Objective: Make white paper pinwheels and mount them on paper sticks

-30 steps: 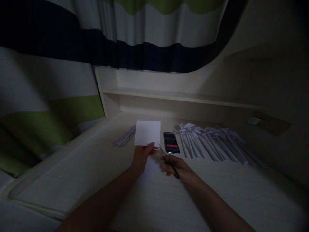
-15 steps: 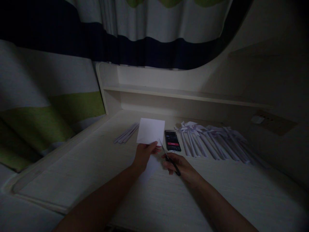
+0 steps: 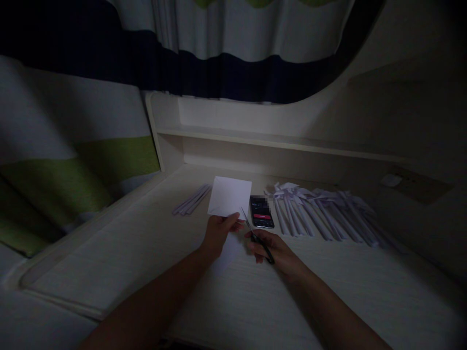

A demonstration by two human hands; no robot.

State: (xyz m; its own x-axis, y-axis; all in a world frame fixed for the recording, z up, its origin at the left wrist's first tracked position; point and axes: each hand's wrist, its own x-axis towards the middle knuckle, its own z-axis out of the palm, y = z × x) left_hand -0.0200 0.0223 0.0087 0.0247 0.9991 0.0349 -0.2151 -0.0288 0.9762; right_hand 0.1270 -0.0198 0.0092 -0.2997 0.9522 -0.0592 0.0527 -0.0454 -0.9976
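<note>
My left hand [image 3: 218, 233] pinches the lower edge of a white square of paper [image 3: 229, 195] and holds it up above the desk. My right hand [image 3: 272, 249] is closed round a pair of dark-handled scissors [image 3: 255, 234], whose blades point up at the paper's lower right corner. More white paper [image 3: 228, 253] lies on the desk under my hands. A phone [image 3: 261, 211] with a lit screen lies flat just right of the held paper.
A long row of white rolled paper sticks with folded tops [image 3: 321, 211] lies to the right of the phone. A few plain white strips [image 3: 191, 199] lie to the left. A low shelf [image 3: 277, 141] runs along the back, a striped curtain [image 3: 73, 121] hangs left and above.
The held paper and both hands have shifted slightly right and up in the picture as the view moved. The grips look the same.
</note>
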